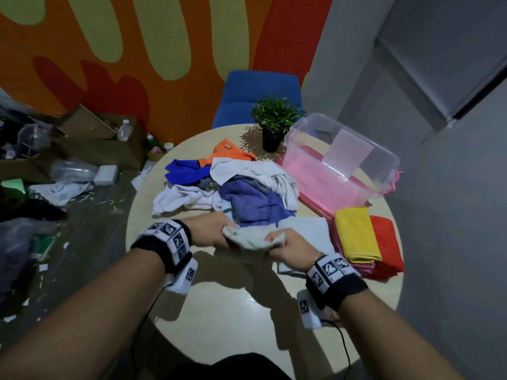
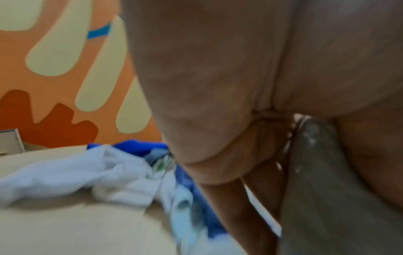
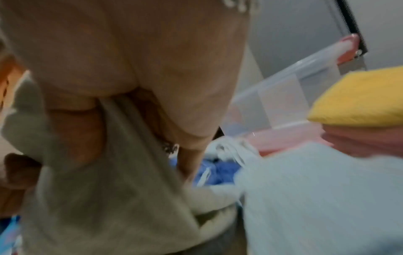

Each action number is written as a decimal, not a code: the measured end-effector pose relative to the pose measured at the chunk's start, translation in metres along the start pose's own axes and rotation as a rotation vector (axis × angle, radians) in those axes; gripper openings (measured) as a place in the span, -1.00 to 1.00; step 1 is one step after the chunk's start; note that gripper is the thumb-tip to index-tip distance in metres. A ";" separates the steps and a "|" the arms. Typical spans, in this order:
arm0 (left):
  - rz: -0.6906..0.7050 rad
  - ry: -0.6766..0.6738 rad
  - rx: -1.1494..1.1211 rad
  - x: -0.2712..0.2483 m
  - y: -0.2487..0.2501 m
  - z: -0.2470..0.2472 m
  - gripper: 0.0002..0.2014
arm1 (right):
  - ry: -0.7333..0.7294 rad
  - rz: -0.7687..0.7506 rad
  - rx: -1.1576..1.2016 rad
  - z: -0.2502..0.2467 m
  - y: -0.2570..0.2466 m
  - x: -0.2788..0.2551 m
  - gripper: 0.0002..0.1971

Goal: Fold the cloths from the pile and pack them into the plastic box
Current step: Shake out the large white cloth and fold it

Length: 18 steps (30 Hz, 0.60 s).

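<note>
Head view, nearest first: the left hand (image 1: 211,230) and right hand (image 1: 288,246) each pinch an end of a grey cloth (image 1: 251,241), both grips closed on it just above the worktop (image 1: 219,311), probably to pull it taut for a fold. Just behind the cloth lies the pile (image 1: 227,187); to the pile's right sits a folded stack (image 1: 365,237), likely waiting to be packed. Beyond that stack stands the plastic box (image 1: 340,163). Both wrist views are blurred, the hanging part of the cloth is hidden, and the box's contents are unclear.
</note>
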<state>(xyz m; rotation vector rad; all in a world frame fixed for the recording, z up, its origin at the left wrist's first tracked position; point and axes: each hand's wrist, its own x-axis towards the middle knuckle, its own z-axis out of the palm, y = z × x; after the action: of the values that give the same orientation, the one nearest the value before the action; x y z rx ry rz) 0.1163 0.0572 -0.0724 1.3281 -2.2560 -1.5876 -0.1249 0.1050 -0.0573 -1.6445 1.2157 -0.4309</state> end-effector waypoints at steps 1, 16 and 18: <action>-0.070 -0.113 0.040 0.003 -0.014 0.017 -0.71 | -0.094 0.058 -0.062 0.014 0.018 -0.004 -0.63; -0.259 0.080 -0.412 0.012 -0.092 0.074 -0.65 | 0.170 0.353 -0.109 0.046 0.095 0.011 -0.77; -0.299 0.011 -0.328 0.018 -0.090 0.075 -0.51 | 0.239 0.391 -0.102 0.044 0.097 0.016 -0.85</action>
<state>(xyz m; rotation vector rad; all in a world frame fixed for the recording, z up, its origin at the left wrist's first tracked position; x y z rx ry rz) 0.1209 0.0917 -0.1858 1.6223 -1.7476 -1.9306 -0.1344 0.1143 -0.1637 -1.4191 1.7213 -0.3276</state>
